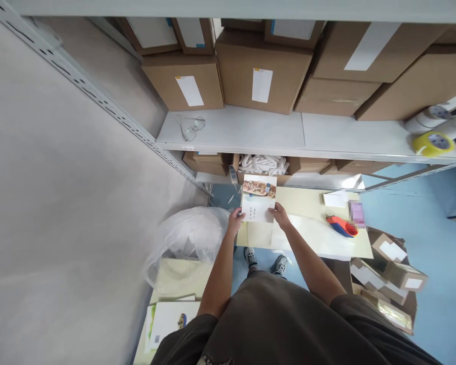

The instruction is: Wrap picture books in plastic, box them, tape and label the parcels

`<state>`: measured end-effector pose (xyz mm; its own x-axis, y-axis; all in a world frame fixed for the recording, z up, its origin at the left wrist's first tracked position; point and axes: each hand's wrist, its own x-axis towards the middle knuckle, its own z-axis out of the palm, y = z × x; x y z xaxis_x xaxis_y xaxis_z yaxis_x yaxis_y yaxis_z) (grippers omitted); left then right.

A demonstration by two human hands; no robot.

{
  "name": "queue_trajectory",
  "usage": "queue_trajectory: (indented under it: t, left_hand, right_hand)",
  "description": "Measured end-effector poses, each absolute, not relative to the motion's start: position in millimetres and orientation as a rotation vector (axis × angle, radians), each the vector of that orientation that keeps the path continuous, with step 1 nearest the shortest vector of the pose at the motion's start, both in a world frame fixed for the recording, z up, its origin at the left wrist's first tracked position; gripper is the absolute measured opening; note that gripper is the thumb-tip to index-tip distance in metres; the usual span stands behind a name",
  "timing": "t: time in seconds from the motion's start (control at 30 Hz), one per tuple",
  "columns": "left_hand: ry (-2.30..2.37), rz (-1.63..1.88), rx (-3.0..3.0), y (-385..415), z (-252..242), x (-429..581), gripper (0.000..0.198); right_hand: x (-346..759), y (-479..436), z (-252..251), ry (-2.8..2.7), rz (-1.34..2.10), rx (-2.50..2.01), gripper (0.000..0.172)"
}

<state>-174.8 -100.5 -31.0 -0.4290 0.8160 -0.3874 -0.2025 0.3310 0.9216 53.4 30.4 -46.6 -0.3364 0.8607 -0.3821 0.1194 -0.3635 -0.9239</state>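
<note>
A book (259, 208) with a pale cover, a brown picture band across its upper part and dark writing lower down is held over the near table. My left hand (235, 221) grips its lower left edge, with the thumb on the cover. At the left fingers shows a small dark spot that I cannot make out. My right hand (280, 215) is closed on the lower right edge. Beneath the book lies the pale yellow table (260, 235), partly covered by a whitish sheet (307, 233).
Cardboard boxes (262, 71) fill the shelf above, with eyeglasses (192, 129) and yellow tape (435, 143) along its front. A red and blue tape dispenser (342, 226) lies right on the table. A plastic bag (190, 228) bulges at left; parcels (405, 276) are piled at right.
</note>
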Motion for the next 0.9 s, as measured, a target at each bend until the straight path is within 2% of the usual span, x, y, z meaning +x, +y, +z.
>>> queue_trajectory:
  t: [0.2,0.37,0.47,0.6,0.77,0.9]
  left_hand:
    - [1.862,0.894,0.637,-138.4,-54.9,-104.4,0.028]
    - [2.101,0.474,0.658,-153.4,-76.6,-77.0,0.027]
    - [2.265,0.310,0.702,-156.4,-82.3,-74.9,0.039]
    - [2.372,0.236,0.710,-156.4,-85.2,-81.6,0.052]
    - [2.277,0.223,0.651,-140.6,-90.8,-83.2,0.043]
    - [2.211,0.192,0.637,-126.7,-89.8,-81.3,0.027]
  right_hand:
    - [132.2,-33.4,-71.3,-1.375,1.700,-1.578,0.037]
    - [134.5,-40.5,-95.7,-1.713,1.507,-2.040,0.028]
    - [132.5,-37.2,-99.9,-1.890,1.293,-2.199,0.036]
    - [135.7,-42.7,-98.1,-2.064,1.217,-2.053,0.054]
    - [136.0,-58.6,-97.6,-2.219,1.409,-1.920,0.067]
    - [134.7,-63.9,-98.6,-2.245,1.468,-1.945,0.073]
